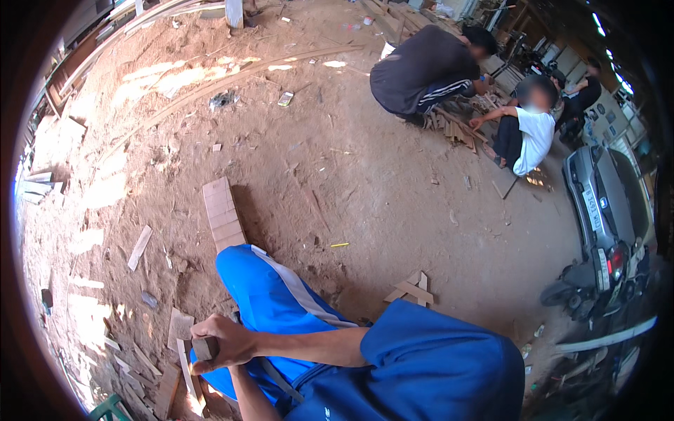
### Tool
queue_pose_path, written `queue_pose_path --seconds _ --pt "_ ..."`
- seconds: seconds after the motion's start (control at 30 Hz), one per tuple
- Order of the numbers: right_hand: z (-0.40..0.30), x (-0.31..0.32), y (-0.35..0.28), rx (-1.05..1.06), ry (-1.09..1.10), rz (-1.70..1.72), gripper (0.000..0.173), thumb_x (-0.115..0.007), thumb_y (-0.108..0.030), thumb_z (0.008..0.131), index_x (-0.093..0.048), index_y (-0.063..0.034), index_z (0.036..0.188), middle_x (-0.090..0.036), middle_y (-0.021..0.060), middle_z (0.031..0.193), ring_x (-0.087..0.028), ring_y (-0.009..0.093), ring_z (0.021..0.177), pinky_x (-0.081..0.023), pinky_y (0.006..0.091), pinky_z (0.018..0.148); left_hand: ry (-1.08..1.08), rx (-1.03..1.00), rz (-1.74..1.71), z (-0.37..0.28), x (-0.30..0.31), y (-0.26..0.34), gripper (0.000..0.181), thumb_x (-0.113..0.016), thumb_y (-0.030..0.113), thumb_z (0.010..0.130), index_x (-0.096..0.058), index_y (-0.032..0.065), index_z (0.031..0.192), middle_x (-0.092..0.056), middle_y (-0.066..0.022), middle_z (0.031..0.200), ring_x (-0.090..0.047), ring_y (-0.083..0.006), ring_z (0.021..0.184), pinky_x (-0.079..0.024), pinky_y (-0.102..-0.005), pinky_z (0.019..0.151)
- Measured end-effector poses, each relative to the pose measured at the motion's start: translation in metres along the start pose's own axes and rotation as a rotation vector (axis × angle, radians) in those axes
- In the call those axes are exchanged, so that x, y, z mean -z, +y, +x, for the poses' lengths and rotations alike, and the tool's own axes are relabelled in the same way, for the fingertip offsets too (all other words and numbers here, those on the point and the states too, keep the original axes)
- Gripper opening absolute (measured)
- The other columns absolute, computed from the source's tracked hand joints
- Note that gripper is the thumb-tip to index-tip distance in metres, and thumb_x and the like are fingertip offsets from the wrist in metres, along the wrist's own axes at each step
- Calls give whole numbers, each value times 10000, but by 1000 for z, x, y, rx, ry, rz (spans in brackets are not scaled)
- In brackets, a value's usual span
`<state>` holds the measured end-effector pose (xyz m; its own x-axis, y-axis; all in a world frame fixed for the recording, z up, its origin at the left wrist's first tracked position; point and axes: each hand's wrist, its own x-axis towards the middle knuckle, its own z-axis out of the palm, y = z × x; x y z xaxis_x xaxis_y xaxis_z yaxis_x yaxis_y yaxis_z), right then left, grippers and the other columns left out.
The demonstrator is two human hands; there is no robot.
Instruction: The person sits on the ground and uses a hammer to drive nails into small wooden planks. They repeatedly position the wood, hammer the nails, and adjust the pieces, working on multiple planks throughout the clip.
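Observation:
My right hand [226, 337] is closed around a brownish block [205, 348], probably wood, whose squared end faces the camera. From below, my left forearm reaches up to the same spot; my left hand [235, 364] overlaps the right one, and most of its fingers are hidden. Both hands are beside my blue trouser leg [274, 294]. Past my knee lies a wooden board [222, 213] with lines across it. Below the hands, a curved wood strip [190, 376] and a short board [167, 391] rest on the ground.
Crossed wood pieces [413, 289] lie beyond my other knee. Wood scraps [140, 247] are scattered on the dirt ground [368, 184]. Several people crouch or sit upper right, one in a dark shirt [416, 68], one in white [536, 137]. A parked car [605, 200] stands at right.

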<state>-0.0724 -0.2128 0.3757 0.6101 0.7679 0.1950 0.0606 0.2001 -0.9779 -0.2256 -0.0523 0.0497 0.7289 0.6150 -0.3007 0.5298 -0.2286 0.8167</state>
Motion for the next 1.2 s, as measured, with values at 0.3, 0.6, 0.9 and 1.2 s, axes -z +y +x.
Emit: queue_pose_path --seconds 0.3,0.6,0.9,1.2 --pt "28 -9 46 48 87 31 729 -895 -591 606 -378 -78 626 -422 61 579 -442 169 549 -344 354 519 10 69 66 0 10 -25 257 -669 215 818 -590 7 946 -639 -177 877 -642 -314 837 -502 -422 744" --pt "55 16 35 -29 -38 66 443 -877 -334 657 -551 -36 699 -549 85 636 -554 169 619 -405 350 575 -5 95 127 18 20 -26 237 -650 224 833 -610 4 911 -651 -186 852 -653 -324 811 -506 -429 724" --pt "52 -5 13 81 266 -61 468 -845 -340 772 -529 -22 907 -534 108 811 -554 247 721 -425 394 645 -4 93 187 30 22 -17 234 -631 233 848 -630 0 876 -664 -194 827 -664 -334 785 -509 -435 705" --pt "49 -2 -32 64 82 26 253 -710 -147 861 -510 -52 982 -563 100 835 -587 293 812 -458 406 747 -38 75 233 42 12 -21 249 -612 241 863 -650 -4 841 -676 -203 801 -674 -345 759 -513 -442 686"
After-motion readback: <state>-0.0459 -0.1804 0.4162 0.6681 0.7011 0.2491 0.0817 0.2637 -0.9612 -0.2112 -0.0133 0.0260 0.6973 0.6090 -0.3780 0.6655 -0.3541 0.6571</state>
